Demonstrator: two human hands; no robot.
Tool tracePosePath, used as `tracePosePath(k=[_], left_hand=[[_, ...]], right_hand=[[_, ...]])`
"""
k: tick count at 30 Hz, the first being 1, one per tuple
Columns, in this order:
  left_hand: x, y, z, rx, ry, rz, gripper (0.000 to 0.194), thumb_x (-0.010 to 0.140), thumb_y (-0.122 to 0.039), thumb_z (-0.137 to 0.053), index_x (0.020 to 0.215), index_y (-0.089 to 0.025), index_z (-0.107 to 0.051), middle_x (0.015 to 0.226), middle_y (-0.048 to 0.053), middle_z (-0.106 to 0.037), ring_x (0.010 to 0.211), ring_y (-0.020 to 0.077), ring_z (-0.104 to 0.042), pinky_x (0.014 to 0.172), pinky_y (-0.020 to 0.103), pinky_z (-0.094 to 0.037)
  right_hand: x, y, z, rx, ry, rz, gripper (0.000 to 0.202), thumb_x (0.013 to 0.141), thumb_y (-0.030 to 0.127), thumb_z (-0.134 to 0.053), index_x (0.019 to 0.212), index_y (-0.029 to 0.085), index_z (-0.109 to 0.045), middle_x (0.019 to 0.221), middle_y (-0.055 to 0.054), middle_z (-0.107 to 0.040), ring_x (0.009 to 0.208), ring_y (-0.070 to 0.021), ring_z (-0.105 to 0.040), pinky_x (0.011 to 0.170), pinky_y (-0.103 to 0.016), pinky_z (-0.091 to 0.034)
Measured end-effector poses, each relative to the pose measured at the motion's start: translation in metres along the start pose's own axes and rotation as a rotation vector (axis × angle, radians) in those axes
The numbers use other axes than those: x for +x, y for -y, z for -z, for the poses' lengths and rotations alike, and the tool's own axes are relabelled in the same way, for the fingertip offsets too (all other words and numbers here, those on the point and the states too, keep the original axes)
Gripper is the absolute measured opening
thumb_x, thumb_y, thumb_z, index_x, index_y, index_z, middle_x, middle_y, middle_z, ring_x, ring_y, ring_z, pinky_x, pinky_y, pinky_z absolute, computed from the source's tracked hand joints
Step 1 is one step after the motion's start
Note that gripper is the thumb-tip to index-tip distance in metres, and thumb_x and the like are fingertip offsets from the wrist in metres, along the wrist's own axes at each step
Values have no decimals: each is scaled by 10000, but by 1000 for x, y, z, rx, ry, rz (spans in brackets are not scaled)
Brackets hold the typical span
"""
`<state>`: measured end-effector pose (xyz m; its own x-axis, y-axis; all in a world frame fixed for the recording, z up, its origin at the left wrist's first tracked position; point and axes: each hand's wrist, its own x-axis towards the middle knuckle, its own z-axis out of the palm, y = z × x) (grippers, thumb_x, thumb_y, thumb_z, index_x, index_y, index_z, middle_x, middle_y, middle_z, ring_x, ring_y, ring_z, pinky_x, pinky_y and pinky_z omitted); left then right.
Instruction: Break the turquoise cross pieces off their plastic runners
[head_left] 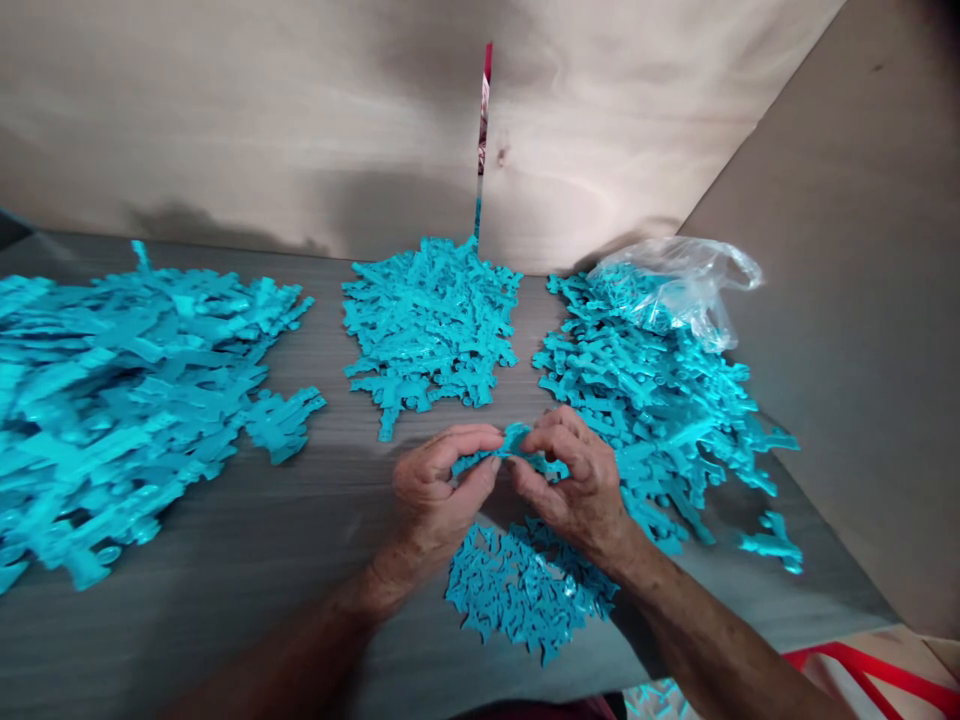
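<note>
Both hands meet above the grey table [337,500], between several piles of turquoise pieces. My left hand [442,490] pinches the left end of a small turquoise piece [516,438] between thumb and fingers. At the other end, my right hand [574,480] grips the same piece with thumb and curled fingers. The fingers partly hide its outline. Just below the hands lies a heap of small, pointed turquoise bits [525,585]. Beyond the hands sits a middle pile of turquoise pieces [435,325].
A large turquoise pile [127,400] covers the left side. Another pile [652,390] lies at right, a clear plastic bag [686,285] on its far end. One loose piece [774,543] lies near the right edge. A thin upright strip [483,130] stands before the wooden back wall [262,110].
</note>
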<state>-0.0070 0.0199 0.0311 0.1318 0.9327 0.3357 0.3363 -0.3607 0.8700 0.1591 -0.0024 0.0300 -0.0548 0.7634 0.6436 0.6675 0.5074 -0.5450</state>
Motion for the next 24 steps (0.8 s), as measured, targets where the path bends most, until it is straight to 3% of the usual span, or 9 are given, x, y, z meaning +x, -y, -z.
tracePosePath(k=[3,5,8,13,24], left_hand=[[0,0,0,-10,-1,0,147,759,-140,-688,843,-252,-735,936,2,-784,885,187,-729,816,279,-575],[0,1,-1,-19,4,2,152,757,-134,-686,844,-248,-735,934,1,-784,885,184,-728,821,276,-572],[1,2,-1,-36,12,6,152,753,-129,-679,841,-239,-734,919,2,-785,870,181,-729,825,276,-569],[0,3,-2,-76,31,32,162,749,-132,-677,862,-229,-739,917,5,-785,869,177,-729,793,263,-569],[3,5,-2,-66,55,129,158,703,-151,-696,824,-221,-771,812,-5,-782,723,157,-705,615,225,-507]], right_hand=[[0,1,-2,68,-27,-60,120,808,177,-632,822,245,-533,887,-51,-602,910,-213,-603,712,-330,-504],[0,1,-3,133,-5,-63,122,820,162,-618,807,244,-529,861,-39,-609,991,-220,-617,782,-339,-512],[-1,4,-5,196,16,-69,128,834,132,-584,799,241,-527,725,10,-594,867,-185,-647,774,-307,-506],[-1,7,-6,234,6,-148,112,818,130,-584,785,225,-537,692,33,-575,611,-117,-551,600,-233,-455],[-3,7,-9,309,-16,-216,136,765,97,-592,728,211,-530,661,48,-535,603,-105,-513,604,-227,-415]])
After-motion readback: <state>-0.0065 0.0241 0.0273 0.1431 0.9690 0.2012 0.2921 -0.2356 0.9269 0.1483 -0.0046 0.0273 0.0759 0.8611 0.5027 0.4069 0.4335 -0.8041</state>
